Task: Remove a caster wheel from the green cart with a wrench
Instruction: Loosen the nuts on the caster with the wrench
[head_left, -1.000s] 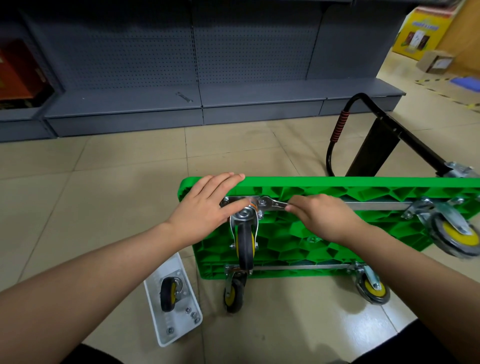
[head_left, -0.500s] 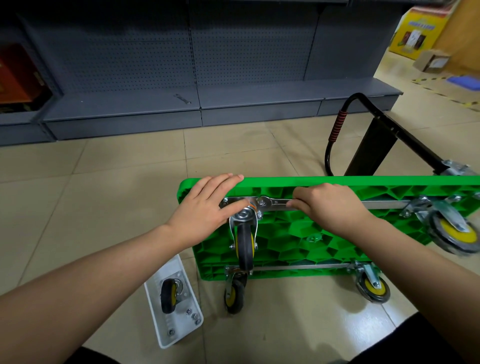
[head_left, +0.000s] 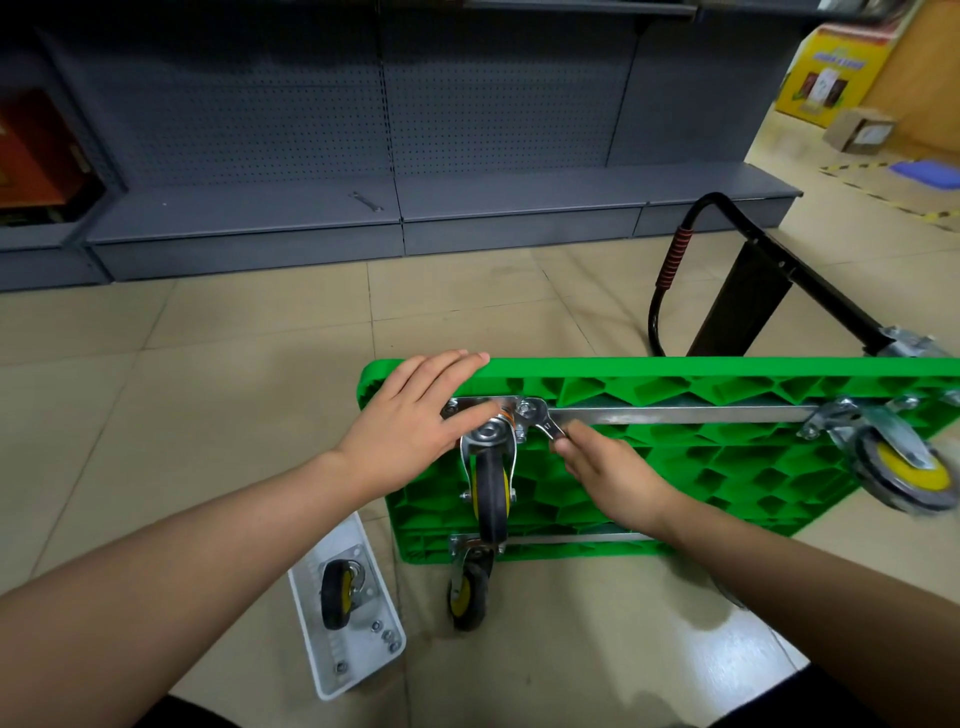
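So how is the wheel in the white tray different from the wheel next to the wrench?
The tray wheel lies loose in the white tray on the floor, with loose nuts beside it. The wheel by the wrench is fixed to the green cart by its metal plate, where the wrench sits on a bolt. Nobody touches the tray wheel; the left hand rests at the mounted one. Both have black tyres.

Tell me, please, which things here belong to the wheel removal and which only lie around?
Job: green cart, caster wheel, wrench, left hand, right hand, white tray with removed wheel.
Lying about: spare wrench on shelf, cardboard box, yellow box.
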